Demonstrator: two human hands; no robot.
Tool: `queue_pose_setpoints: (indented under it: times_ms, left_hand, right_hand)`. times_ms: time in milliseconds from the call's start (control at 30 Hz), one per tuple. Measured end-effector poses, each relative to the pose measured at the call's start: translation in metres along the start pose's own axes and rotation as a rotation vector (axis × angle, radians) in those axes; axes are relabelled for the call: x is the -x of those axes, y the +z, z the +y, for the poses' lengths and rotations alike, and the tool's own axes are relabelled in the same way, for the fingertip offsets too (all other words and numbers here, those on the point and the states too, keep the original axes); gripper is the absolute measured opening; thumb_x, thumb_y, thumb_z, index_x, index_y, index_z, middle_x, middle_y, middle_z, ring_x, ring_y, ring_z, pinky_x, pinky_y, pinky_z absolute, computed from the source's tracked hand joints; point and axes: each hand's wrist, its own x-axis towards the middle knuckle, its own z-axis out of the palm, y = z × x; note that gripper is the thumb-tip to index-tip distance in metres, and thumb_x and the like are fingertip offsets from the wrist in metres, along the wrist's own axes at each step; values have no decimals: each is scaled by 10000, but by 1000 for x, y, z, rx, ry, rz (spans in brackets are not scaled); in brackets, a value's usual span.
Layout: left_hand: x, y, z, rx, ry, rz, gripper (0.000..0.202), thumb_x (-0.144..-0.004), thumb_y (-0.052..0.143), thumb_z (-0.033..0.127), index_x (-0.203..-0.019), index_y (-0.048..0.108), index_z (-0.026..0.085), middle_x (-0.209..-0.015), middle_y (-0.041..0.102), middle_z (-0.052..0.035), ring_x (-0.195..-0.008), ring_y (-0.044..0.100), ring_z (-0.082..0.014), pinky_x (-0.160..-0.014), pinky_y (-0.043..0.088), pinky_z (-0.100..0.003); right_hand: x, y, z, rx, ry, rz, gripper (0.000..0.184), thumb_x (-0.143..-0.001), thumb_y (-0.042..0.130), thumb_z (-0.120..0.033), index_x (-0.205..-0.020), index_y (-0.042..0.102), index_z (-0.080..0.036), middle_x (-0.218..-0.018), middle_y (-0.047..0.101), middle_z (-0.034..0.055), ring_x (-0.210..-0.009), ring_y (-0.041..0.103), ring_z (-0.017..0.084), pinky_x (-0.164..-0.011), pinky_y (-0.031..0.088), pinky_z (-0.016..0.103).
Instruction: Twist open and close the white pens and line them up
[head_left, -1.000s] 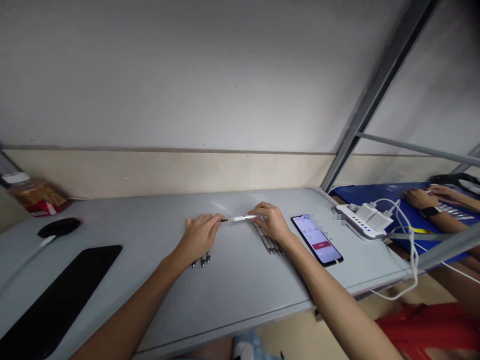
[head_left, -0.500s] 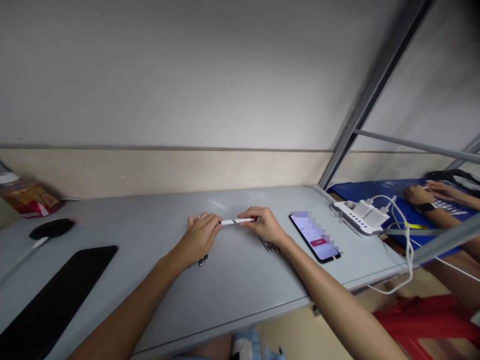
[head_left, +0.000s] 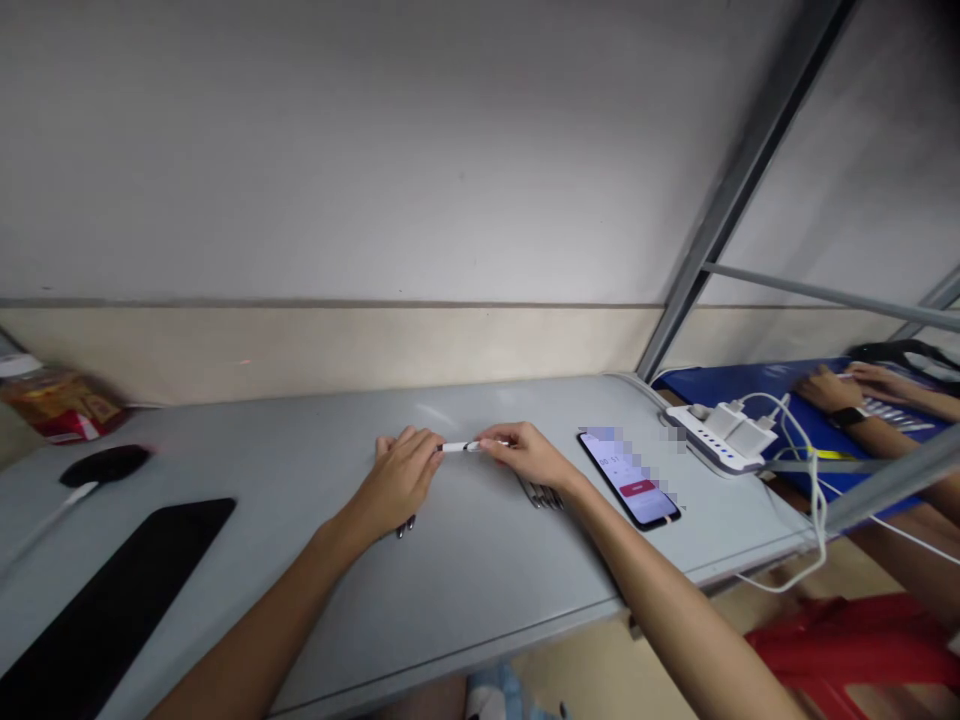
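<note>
A slim white pen (head_left: 459, 447) with dark marks lies level between my two hands, just over the grey desk. My left hand (head_left: 407, 472) is closed round its left end, fingers hiding the tip. The right end is pinched by my right hand (head_left: 523, 452), thumb and fingers together. Small dark metallic tips (head_left: 406, 527) poke out below my left hand; what they belong to is mostly hidden. Under my right wrist lies a row of several similar slim tips (head_left: 544, 495), partly covered.
A lit phone (head_left: 628, 478) lies right of my hands, beside a white power strip (head_left: 716, 438) with cables. At left are a long black mat (head_left: 124, 600), a black disc (head_left: 105, 465) and a jar (head_left: 64, 402). Another person's hands (head_left: 832, 388) work at a blue surface (head_left: 720, 383).
My right fingers have shifted slightly left along the pen, and the reddish bit at its right end no longer shows. More of the tips under my right wrist are visible.
</note>
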Motion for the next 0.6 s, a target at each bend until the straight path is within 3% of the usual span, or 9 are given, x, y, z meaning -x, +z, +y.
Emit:
queue_pose_setpoints:
  times_ms: [67, 100, 167, 233, 267, 400, 467, 533, 600]
  left_hand:
    - [0, -1, 0, 7, -21, 0, 272, -988, 280, 328, -974, 534, 232, -906, 617, -25, -886, 499, -201, -773, 277, -353]
    - [0, -1, -1, 9, -26, -5, 275, -989, 279, 331, -964, 534, 231, -898, 615, -23, -884, 498, -200, -776, 277, -353]
    - [0, -1, -1, 18, -25, -15, 282, -991, 276, 333, -940, 532, 226, -887, 608, -18, -880, 494, -195, -780, 275, -352]
    - [0, 0, -1, 29, -16, -22, 287, -993, 271, 332, -929, 529, 223, -890, 603, -15, -881, 490, -190, -784, 276, -350]
    - [0, 0, -1, 32, -15, -23, 288, -994, 268, 333, -931, 527, 223, -893, 602, -15, -884, 490, -190, -785, 275, -350]
    - [0, -1, 0, 33, -37, -30, 287, -995, 265, 335, -931, 522, 224, -882, 597, -11, -876, 488, -190, -788, 272, -357]
    - [0, -1, 0, 36, -34, -40, 286, -996, 264, 333, -929, 520, 224, -888, 598, -11, -881, 489, -190, -789, 272, -358]
    - [0, 0, 0, 34, -22, -41, 290, -997, 258, 328, -932, 520, 224, -902, 599, -14, -894, 489, -191, -785, 273, -355]
    - [1, 0, 0, 28, -18, -38, 300, -999, 246, 321, -932, 521, 223, -903, 596, -18, -899, 486, -193, -784, 275, -354]
  right_hand:
    - [1, -2, -1, -17, -72, 34, 413, -772, 683, -433, -1110, 627, -202, -753, 535, -19, -660, 470, 113, -635, 384, 229]
    - [1, -3, -1, -11, -84, 45, 401, -766, 693, -418, -1096, 627, -201, -758, 540, -18, -669, 475, 114, -642, 387, 229]
    - [1, -4, 0, 28, -49, 33, 293, -848, 586, -446, -901, 658, -168, -665, 519, -19, -610, 452, 109, -600, 367, 230]
    - [1, -3, 2, 51, 20, 1, 421, -924, 432, -481, -762, 639, -152, -565, 480, -23, -536, 415, 106, -548, 337, 234]
    - [1, -3, 2, 43, 34, -1, 423, -925, 425, -489, -791, 641, -152, -552, 476, -28, -523, 411, 106, -538, 333, 234]
    - [2, -2, 2, -4, -46, 29, 368, -791, 661, -444, -1043, 610, -181, -661, 514, -39, -600, 460, 106, -579, 361, 218]
    - [2, -2, 1, 14, -13, -6, 324, -849, 576, -475, -914, 632, -163, -614, 496, -34, -561, 436, 102, -552, 347, 220]
    - [2, -2, 0, 25, 39, -39, 421, -915, 439, -511, -804, 630, -153, -555, 477, -28, -517, 410, 103, -525, 330, 228]
    - [2, -1, -1, 17, 13, -18, 379, -883, 507, -516, -875, 630, -157, -595, 501, -28, -548, 433, 106, -540, 339, 225]
